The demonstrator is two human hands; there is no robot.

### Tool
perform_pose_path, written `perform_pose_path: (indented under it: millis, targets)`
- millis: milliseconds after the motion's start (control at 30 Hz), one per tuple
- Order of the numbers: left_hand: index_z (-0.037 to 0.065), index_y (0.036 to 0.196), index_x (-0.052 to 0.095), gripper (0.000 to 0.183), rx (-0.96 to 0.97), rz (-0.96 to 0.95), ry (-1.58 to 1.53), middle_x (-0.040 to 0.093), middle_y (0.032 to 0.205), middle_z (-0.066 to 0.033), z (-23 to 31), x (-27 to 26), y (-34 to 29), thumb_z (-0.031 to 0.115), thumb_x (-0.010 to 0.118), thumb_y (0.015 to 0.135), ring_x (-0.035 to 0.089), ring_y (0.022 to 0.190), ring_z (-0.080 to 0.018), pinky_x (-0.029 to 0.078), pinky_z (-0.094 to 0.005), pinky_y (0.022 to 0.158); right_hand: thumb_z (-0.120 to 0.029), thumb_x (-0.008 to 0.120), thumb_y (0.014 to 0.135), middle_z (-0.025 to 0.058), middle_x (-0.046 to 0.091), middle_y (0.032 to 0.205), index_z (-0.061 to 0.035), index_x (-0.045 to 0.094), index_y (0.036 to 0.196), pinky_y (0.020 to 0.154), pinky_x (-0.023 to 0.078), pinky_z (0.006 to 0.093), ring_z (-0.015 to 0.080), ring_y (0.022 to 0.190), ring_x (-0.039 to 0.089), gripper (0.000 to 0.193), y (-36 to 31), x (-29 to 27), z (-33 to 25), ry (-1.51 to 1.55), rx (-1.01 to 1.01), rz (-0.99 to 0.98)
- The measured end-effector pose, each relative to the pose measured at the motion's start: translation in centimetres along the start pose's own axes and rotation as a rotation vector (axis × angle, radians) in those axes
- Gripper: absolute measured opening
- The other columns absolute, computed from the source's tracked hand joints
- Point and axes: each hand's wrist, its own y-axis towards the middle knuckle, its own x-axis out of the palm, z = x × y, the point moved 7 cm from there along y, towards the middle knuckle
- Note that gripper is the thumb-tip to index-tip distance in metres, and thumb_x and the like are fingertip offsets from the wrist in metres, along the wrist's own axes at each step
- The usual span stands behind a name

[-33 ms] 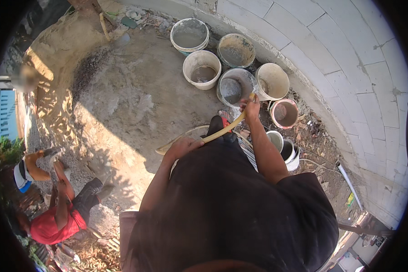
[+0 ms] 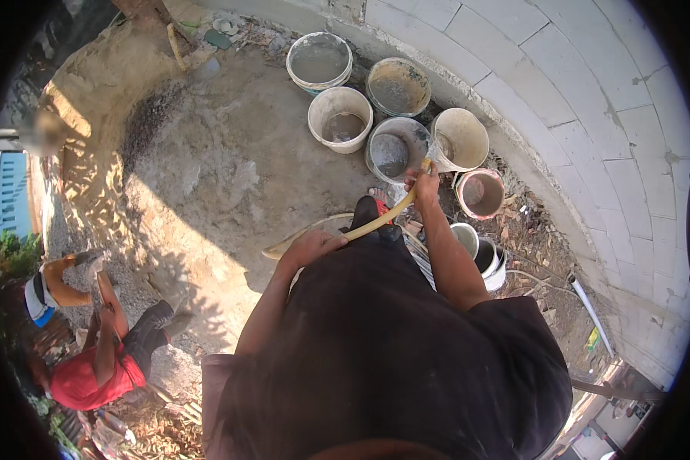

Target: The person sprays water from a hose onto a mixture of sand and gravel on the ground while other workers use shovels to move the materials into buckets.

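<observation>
A yellow hose [image 2: 379, 221] runs across in front of my body, bending back at the left. My right hand [image 2: 425, 188] is closed round it near its open end, thumb close to the tip. Farther back along it, my left hand [image 2: 314, 247] grips the hose by my thigh. Water comes out of the end at the rims of two buckets: a greyish bucket [image 2: 417, 136] with a pale wet patch inside, and a whitish bucket [image 2: 472, 136] to its right. I cannot tell which one takes most of the water.
Beyond stand a white bucket [image 2: 317, 126] and two more buckets with grey contents. A small pinkish bucket [image 2: 497, 193] and stacked pails [image 2: 489, 257] are at the right, below a block wall [image 2: 514, 84]. At the left, a person in red [image 2: 92, 379] grips a long handle; another person bends nearby.
The arms and long handle of the person in red have shifted slightly. My hands, the hose and the buckets stay practically where they were.
</observation>
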Motion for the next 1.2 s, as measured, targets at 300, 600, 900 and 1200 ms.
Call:
perform_pose_path:
  millis: [300,600,900,1200]
  targets:
    - [-0.003,0.076,0.064,0.058,-0.053,0.086,-0.015,0.055,0.059,-0.0151,9.9,0.3,6.1,0.054,0.058,0.084,0.049,0.055,-0.0222,0.039,-0.0386,0.058,-0.016,0.039,0.097,0.0061,0.056,0.069,-0.0157,0.031,0.143,0.037,0.04,0.0259,0.0105,0.043,0.043,0.047,9.4,1.2,-6.4,-0.147,-0.084,-0.248]
    - [-0.002,0.082,0.066,0.052,-0.066,0.216,-0.224,0.059,0.064,-0.0116,9.8,0.0,6.8,0.049,0.06,0.085,0.055,0.06,-0.0179,0.043,-0.0363,0.06,-0.017,0.04,0.097,0.0015,0.049,0.065,-0.0152,0.033,0.143,0.037,0.037,0.0259,0.0089,0.044,0.04,0.047,11.6,4.9,-10.6,-0.234,-0.015,-0.278]
    - [0.003,0.091,0.07,0.058,-0.088,0.487,-0.316,0.067,0.079,-0.0163,-5.7,2.1,5.2,0.058,0.051,0.087,0.065,0.074,-0.0271,0.048,-0.0397,0.071,-0.017,0.035,0.095,0.0003,0.043,0.069,-0.0182,0.04,0.134,0.041,0.037,0.0253,0.0093,0.048,0.038,0.04,12.0,6.5,-14.0,-0.25,-0.05,-0.363]
    - [0.004,0.093,0.07,0.069,-0.248,0.609,-0.368,0.066,0.092,-0.0213,-14.0,-0.3,1.1,0.068,0.048,0.082,0.063,0.093,-0.036,0.048,-0.0421,0.081,-0.017,0.035,0.093,0.0085,0.049,0.076,-0.0105,0.043,0.114,0.05,0.041,0.0335,0.0183,0.06,0.047,0.023,13.9,10.9,-8.5,-0.202,-0.012,-0.293]
